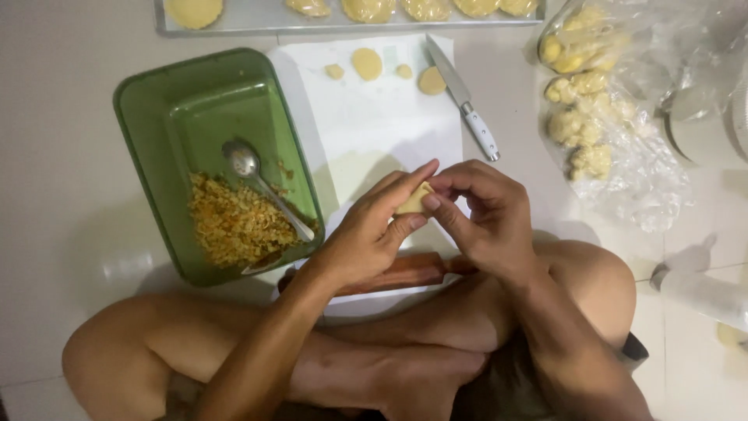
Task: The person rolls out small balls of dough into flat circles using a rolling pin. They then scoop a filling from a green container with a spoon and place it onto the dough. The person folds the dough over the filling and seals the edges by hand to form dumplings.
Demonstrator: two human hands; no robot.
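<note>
Both my hands pinch a small pale yellow piece of dough (414, 201) above a white sheet (374, 132) on the floor. My left hand (370, 234) cups the dough from the left. My right hand (479, 214) closes its fingertips on the dough's right edge. Below my hands lies a brown wooden rolling pin (405, 273), partly hidden by my wrists. To the left stands a green rectangular tray (148, 101) with crumbly orange-yellow filling (234, 222) and a metal spoon (253, 175) resting in it.
Small dough discs (366, 64) and a white-handled knife (465, 101) lie at the sheet's far end. A metal baking tray (257, 19) with shaped pieces runs along the top. A clear plastic bag of dough balls (592, 109) sits at right. My crossed legs fill the bottom.
</note>
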